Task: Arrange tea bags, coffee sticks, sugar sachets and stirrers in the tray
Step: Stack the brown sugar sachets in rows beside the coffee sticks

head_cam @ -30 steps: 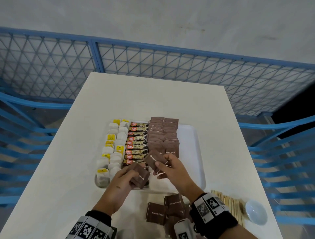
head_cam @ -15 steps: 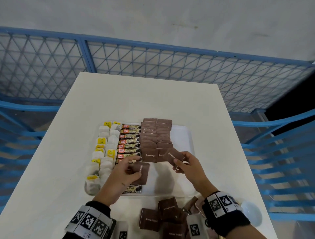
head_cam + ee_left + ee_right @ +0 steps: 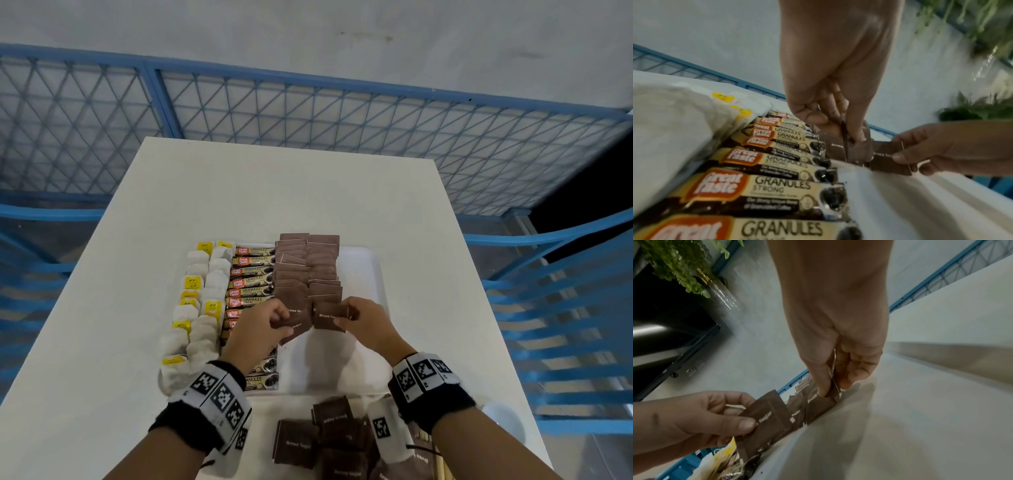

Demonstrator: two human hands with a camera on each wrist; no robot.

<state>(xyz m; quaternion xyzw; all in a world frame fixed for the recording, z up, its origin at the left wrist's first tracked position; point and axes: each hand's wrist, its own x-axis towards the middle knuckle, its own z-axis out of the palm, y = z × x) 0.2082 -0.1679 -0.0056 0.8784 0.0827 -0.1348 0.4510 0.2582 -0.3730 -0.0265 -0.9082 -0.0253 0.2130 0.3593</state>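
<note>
My left hand (image 3: 262,325) pinches brown paper sugar sachet (image 3: 294,329), tilted, just above white plastic tray (image 3: 375,274), at near end of left sachet column. My right hand (image 3: 364,320) pinches second brown sachet (image 3: 328,317), long axis across tray, at near end of right column (image 3: 323,270). Next slots lie directly below both hands.

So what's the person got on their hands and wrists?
Nothing on the hands: the left hand and right hand are bare, no gloves or rings showing. Each wrist carries a black band wrapped with white blocks printed with square black-and-white codes. The forearms are bare, with no sleeves. A thin dark cable runs by the right wrist.
</note>
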